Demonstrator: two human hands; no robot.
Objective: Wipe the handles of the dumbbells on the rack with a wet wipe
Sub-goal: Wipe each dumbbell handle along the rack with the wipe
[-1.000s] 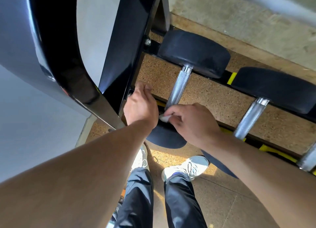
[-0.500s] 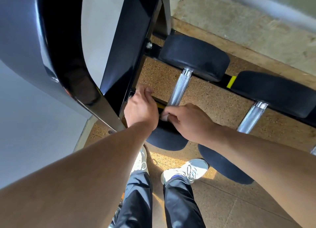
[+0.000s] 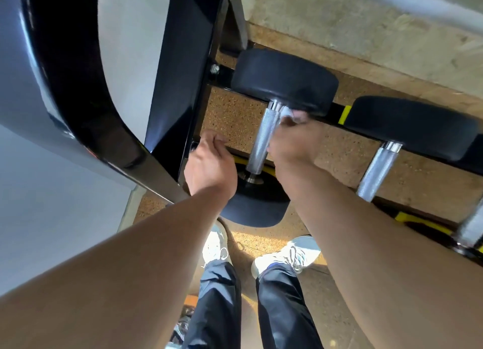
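At rack's left end, right hand point(image 3: 292, 139) pinches soft, limp wet wipe point(image 3: 287, 112) vs knurled, grippy handle point(image 3: 264, 137); left hand point(image 3: 209, 163) fingers curled on rack point(image 3: 183, 87) rail.

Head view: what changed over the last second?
The right hand, pinching the wet wipe, slid up the first dumbbell's handle from its near end to the far end by the back head. The left hand stayed on the rack's front rail, its grip unchanged. The dumbbells did not move.

Silver knurled handle point(image 3: 262, 137), black dumbbell heads point(image 3: 283, 80), pale wipe point(image 3: 287, 112)
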